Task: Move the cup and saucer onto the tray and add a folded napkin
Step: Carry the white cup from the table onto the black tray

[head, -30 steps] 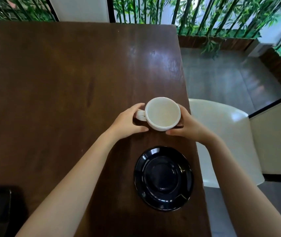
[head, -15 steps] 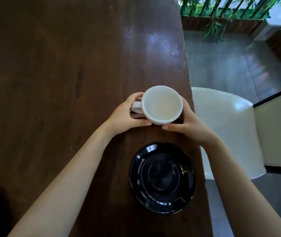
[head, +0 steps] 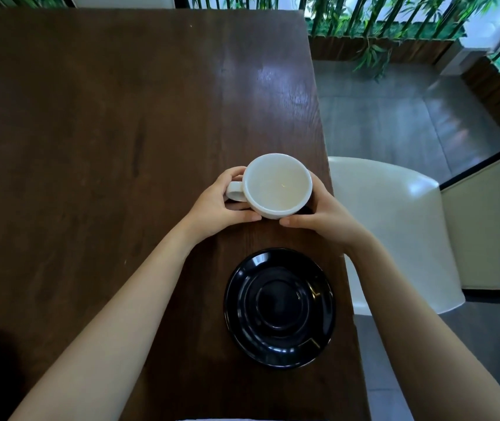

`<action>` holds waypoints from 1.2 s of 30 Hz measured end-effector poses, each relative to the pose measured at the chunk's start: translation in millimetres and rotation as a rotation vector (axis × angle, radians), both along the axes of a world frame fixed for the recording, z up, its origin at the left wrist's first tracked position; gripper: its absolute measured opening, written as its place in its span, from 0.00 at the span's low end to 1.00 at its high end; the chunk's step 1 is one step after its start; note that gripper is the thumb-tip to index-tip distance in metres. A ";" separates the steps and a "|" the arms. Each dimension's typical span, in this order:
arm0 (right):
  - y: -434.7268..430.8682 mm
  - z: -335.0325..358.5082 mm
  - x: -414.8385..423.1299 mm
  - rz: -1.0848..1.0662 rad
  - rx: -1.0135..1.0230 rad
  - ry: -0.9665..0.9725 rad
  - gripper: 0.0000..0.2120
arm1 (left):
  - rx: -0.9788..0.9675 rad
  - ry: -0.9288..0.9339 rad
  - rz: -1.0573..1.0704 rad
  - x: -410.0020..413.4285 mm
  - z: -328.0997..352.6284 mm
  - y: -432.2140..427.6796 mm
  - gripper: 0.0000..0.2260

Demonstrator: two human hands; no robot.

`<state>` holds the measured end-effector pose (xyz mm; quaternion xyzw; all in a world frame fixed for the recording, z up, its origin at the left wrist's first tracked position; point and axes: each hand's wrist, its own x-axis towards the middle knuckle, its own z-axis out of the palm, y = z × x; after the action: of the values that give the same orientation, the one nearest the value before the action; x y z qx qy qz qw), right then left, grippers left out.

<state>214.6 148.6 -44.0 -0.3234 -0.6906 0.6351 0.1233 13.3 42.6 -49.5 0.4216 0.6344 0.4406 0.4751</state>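
Broadly, the dark wooden surface [head: 90, 147] fills the view, with a white chair [head: 394, 223] off its right edge. Toward six o'clock lies the black saucer [head: 279, 308], bare, close to that edge. Just beyond it at twelve o'clock is the white cup [head: 279, 185], handle pointing to nine o'clock. The left hand [head: 218, 208] curls its fingers at the handle; the right hand [head: 324, 214] cups the opposite wall. No tray or napkin is clearly visible.

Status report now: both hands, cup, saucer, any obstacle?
Left hand and right hand both on white cup. Black saucer empty, nearer on table. Tray, napkin not identified.
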 end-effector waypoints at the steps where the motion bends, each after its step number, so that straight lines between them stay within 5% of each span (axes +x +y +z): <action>1: -0.2 1.6 0.0 -0.001 -0.012 0.001 0.41 | 0.000 0.006 -0.002 0.7 1.8 0.0 0.31; 21: -29.6 141.4 -16.5 0.078 0.114 0.172 0.41 | 0.211 0.281 0.153 -3.0 144.2 -48.6 0.31; 36: -123.6 234.7 -78.7 0.279 0.218 0.290 0.40 | 0.334 0.313 0.401 -35.3 228.1 -174.0 0.34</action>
<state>135.8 25.0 190.7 -0.1151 -0.7681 0.6075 0.1663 -22.0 -131.4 178.6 0.4230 0.6892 0.5534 0.1994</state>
